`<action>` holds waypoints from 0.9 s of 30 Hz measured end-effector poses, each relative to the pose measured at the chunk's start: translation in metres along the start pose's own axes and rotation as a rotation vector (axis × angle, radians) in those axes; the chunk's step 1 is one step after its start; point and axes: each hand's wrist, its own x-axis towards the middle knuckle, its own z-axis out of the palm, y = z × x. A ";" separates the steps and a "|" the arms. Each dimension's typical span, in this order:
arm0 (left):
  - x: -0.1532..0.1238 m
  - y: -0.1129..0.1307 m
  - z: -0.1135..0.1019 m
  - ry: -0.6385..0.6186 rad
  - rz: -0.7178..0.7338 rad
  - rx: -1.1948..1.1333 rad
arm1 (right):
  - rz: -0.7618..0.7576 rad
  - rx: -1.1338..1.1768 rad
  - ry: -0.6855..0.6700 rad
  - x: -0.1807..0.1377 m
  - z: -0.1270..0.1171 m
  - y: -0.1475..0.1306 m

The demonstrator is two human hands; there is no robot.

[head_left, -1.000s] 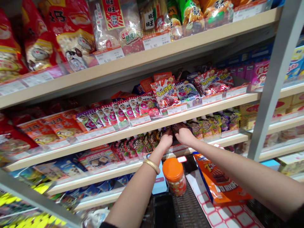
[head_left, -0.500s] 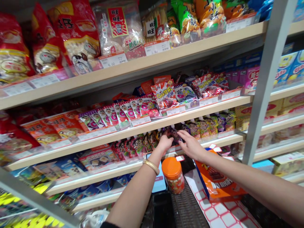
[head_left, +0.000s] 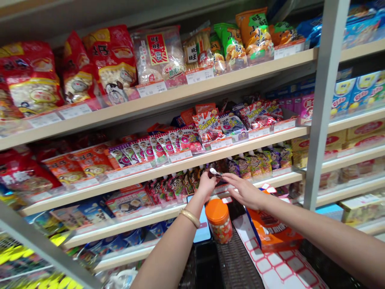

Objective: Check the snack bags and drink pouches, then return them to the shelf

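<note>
My left hand (head_left: pixel 206 184), with a gold bracelet on the wrist, is closed round a small dark pouch with a white cap (head_left: pixel 217 172), held just in front of the third shelf (head_left: pixel 168 212). Beside it my right hand (head_left: pixel 243 188) touches the same pouch with its fingers stretched out. Behind the hands stands a row of small spouted pouches (head_left: pixel 255 162) in purple, green and red.
Below my arms a basket (head_left: pixel 234 265) holds an orange-lidded jar (head_left: pixel 220 220), an orange bag (head_left: pixel 270 233) and a red-checked white pack (head_left: pixel 279 269). Shelves above carry candy bags (head_left: pixel 180 140) and large snack bags (head_left: pixel 111 64). A grey upright post (head_left: pixel 321 104) stands at the right.
Both hands have drawn back from the row of pouches toward me, bringing one pouch out of the row. The view has tilted up a little.
</note>
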 end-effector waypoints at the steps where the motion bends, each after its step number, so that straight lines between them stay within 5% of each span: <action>1: -0.004 0.001 0.000 0.015 0.032 -0.006 | -0.018 -0.008 0.008 -0.002 -0.002 -0.003; 12: -0.073 0.042 -0.013 0.199 0.480 0.095 | -0.185 -0.089 0.369 -0.016 -0.009 -0.063; 20: -0.115 0.070 -0.015 0.348 0.638 0.164 | 0.105 0.183 0.477 -0.018 0.037 -0.101; 27: -0.118 0.059 -0.029 0.415 0.635 0.129 | 0.325 0.764 0.439 -0.002 0.038 -0.116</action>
